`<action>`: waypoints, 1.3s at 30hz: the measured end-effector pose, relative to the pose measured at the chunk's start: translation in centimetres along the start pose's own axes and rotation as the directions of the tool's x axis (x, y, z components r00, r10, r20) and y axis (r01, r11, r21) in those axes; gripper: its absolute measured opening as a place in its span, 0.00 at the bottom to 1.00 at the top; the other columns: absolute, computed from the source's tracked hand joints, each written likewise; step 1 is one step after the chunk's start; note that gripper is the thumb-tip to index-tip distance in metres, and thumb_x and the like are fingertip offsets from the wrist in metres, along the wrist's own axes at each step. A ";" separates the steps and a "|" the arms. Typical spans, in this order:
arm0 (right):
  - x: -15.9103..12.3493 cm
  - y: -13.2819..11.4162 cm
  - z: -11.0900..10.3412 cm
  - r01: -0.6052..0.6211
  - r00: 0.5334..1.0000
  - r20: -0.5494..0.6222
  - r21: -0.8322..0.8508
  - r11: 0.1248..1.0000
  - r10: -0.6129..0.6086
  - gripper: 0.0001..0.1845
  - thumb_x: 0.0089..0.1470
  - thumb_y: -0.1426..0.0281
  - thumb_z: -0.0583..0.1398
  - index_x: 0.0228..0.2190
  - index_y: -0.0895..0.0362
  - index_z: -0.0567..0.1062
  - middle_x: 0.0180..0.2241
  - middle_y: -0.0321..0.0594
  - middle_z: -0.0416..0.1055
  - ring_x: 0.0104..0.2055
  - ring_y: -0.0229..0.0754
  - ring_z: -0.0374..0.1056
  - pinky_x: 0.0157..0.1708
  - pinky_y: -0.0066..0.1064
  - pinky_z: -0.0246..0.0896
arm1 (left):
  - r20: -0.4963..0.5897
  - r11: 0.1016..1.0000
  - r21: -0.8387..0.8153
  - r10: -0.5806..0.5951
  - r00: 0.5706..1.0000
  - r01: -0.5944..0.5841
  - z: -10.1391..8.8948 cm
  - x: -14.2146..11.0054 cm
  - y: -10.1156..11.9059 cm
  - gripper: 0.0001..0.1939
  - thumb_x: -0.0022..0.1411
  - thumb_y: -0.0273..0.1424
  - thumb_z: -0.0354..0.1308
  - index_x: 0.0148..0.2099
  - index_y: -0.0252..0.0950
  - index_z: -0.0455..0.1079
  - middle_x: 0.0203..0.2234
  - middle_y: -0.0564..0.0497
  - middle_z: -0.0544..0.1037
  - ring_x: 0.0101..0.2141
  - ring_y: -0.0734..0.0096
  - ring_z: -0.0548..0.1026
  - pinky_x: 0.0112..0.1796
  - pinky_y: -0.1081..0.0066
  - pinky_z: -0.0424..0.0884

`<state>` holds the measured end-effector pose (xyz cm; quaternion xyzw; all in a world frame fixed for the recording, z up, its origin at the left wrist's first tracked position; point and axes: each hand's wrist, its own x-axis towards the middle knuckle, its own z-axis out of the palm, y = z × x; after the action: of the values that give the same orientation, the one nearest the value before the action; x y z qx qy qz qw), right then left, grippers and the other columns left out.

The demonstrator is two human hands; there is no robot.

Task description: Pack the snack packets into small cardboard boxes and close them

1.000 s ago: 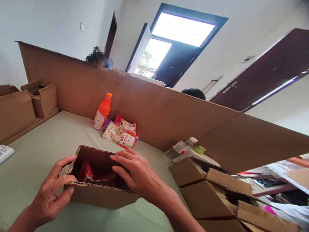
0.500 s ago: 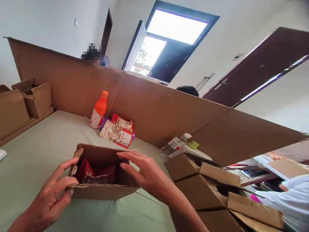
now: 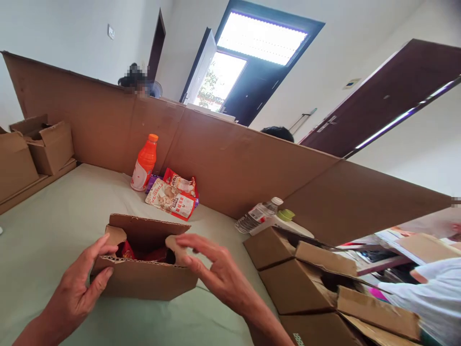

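Observation:
A small brown cardboard box (image 3: 144,281) stands on the green tabletop (image 3: 57,216) in front of me, with red snack packets (image 3: 126,250) inside. My left hand (image 3: 81,283) grips the box's left end, thumb on the near wall and fingers over the left flap. My right hand (image 3: 214,269) pinches the right side flap (image 3: 175,245) and folds it inward over the opening.
An orange drink bottle (image 3: 144,163) and snack packets (image 3: 171,199) lie by the tall cardboard partition (image 3: 230,163). A water bottle (image 3: 257,215) lies to the right. Open cardboard boxes (image 3: 309,283) stand at right, more boxes (image 3: 36,149) at far left. Another person's white sleeve (image 3: 428,293) shows at right.
My right hand came out of the box, took the right flap and folded it inward. The left flap has also turned in. The camera view shifted slightly.

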<state>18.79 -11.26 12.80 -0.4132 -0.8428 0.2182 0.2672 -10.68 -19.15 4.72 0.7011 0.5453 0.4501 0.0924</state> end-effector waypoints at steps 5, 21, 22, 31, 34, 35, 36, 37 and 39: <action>1.4 0.9 0.5 0.127 0.992 -0.009 -0.118 0.985 -0.129 0.30 0.65 0.49 0.53 0.56 0.55 0.74 0.57 0.52 0.72 0.59 0.53 0.67 0.58 0.49 0.62 | -0.109 0.988 0.139 0.076 0.991 -0.061 0.5 0.8 0.0 0.26 0.71 0.34 0.50 0.69 0.46 0.54 0.61 0.44 0.67 0.58 0.60 0.72 0.57 0.61 0.72; 1.3 3.7 2.8 0.294 0.928 0.304 -0.241 0.925 -0.216 0.49 0.49 0.44 0.66 0.66 0.47 0.61 0.70 0.51 0.49 0.71 0.59 0.47 0.66 0.52 0.45 | 0.156 0.963 0.111 0.228 0.961 -0.247 0.7 4.3 -5.8 0.20 0.69 0.33 0.48 0.60 0.52 0.66 0.60 0.50 0.71 0.62 0.48 0.66 0.57 0.42 0.68; 1.2 3.8 2.8 0.299 0.933 0.280 -0.249 0.921 -0.228 0.47 0.50 0.44 0.65 0.66 0.48 0.61 0.70 0.51 0.50 0.69 0.57 0.49 0.65 0.51 0.46 | 0.144 0.963 0.107 0.232 0.962 -0.248 0.9 4.7 -6.0 0.19 0.69 0.33 0.48 0.59 0.53 0.67 0.60 0.50 0.71 0.62 0.47 0.66 0.57 0.40 0.68; -6.4 7.0 -1.6 -0.048 0.991 0.107 -0.278 0.959 0.081 0.45 0.49 0.54 0.68 0.65 0.51 0.64 0.67 0.53 0.55 0.66 0.60 0.52 0.63 0.55 0.49 | 0.170 0.976 -0.028 0.218 0.961 -0.216 8.1 6.6 -0.5 0.21 0.70 0.40 0.50 0.63 0.51 0.65 0.63 0.50 0.69 0.60 0.55 0.70 0.57 0.52 0.72; -9.2 8.9 -3.5 -0.162 0.981 0.051 -0.293 0.942 0.185 0.42 0.50 0.56 0.67 0.65 0.51 0.64 0.68 0.52 0.54 0.66 0.60 0.54 0.63 0.56 0.49 | 0.199 0.981 -0.101 0.184 0.963 -0.167 10.2 6.4 1.1 0.23 0.70 0.41 0.50 0.66 0.52 0.62 0.66 0.51 0.65 0.63 0.54 0.68 0.47 0.60 0.80; -9.9 9.4 -3.9 -0.180 0.979 0.038 -0.292 0.939 0.199 0.42 0.50 0.57 0.67 0.64 0.50 0.65 0.68 0.52 0.54 0.66 0.60 0.54 0.64 0.56 0.48 | 0.217 0.982 -0.124 0.170 0.961 -0.146 10.7 6.4 1.5 0.24 0.70 0.41 0.51 0.67 0.53 0.61 0.67 0.50 0.64 0.63 0.53 0.67 0.42 0.64 0.81; -10.4 9.9 -4.3 -0.190 0.978 0.029 -0.287 0.939 0.207 0.42 0.50 0.57 0.67 0.64 0.50 0.65 0.68 0.51 0.54 0.66 0.60 0.53 0.64 0.56 0.48 | 0.245 0.983 -0.143 0.151 0.958 -0.119 11.2 6.6 1.9 0.25 0.69 0.41 0.51 0.67 0.53 0.60 0.67 0.50 0.63 0.63 0.52 0.67 0.37 0.67 0.81; -10.7 10.2 -4.7 -0.193 0.977 0.028 -0.277 0.941 0.209 0.42 0.50 0.57 0.68 0.64 0.50 0.65 0.68 0.51 0.54 0.67 0.60 0.53 0.64 0.55 0.47 | 0.282 0.983 -0.161 0.130 0.951 -0.086 11.6 6.8 2.3 0.26 0.69 0.41 0.52 0.68 0.53 0.60 0.68 0.50 0.62 0.63 0.51 0.67 0.33 0.70 0.81; -10.9 10.9 -5.4 -0.184 0.978 0.052 -0.245 0.952 0.203 0.43 0.49 0.57 0.68 0.64 0.50 0.66 0.68 0.51 0.54 0.68 0.59 0.51 0.65 0.54 0.47 | 0.352 0.981 -0.192 0.102 0.930 -0.036 12.5 7.4 3.0 0.28 0.68 0.41 0.52 0.69 0.50 0.57 0.70 0.47 0.59 0.64 0.48 0.65 0.31 0.69 0.81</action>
<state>34.11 -13.16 7.59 -0.5143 -0.8279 0.1560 0.1604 0.49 -9.56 3.33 0.7791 0.4506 0.3649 0.2384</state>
